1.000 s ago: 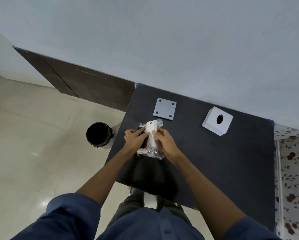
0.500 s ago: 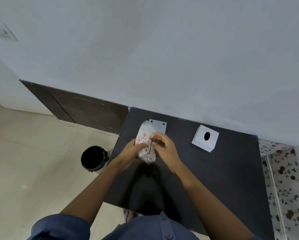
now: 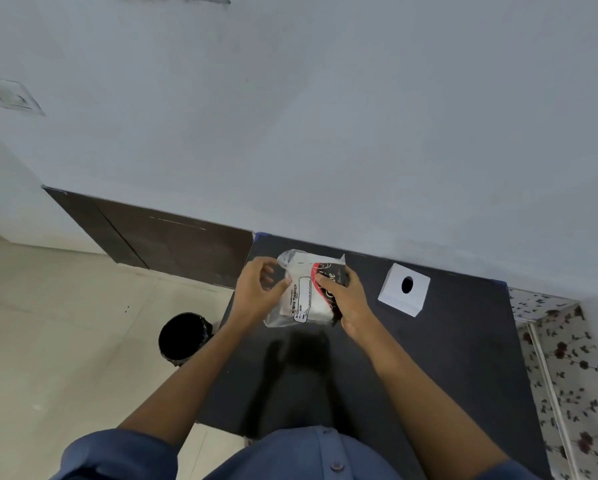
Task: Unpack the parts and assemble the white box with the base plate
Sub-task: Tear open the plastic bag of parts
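Both hands hold a clear plastic tissue packet (image 3: pixel 303 299) with black print and a red-and-black label, lifted above the black table (image 3: pixel 429 368). My left hand (image 3: pixel 256 292) pinches its left edge. My right hand (image 3: pixel 347 301) grips its right side, thumb on the label. A white box (image 3: pixel 394 299) with a round hole in its top rests on the table to the right, apart from the hands. The base plate is hidden behind the packet and hands.
A black bin (image 3: pixel 183 336) stands on the pale tiled floor left of the table. A grey wall runs right behind the table. A floral-patterned surface (image 3: pixel 574 368) borders the table's right edge.
The packet has been turned from edge-on to flat, its printed face toward me. The view has tilted up, and the base plate seen earlier is now covered.
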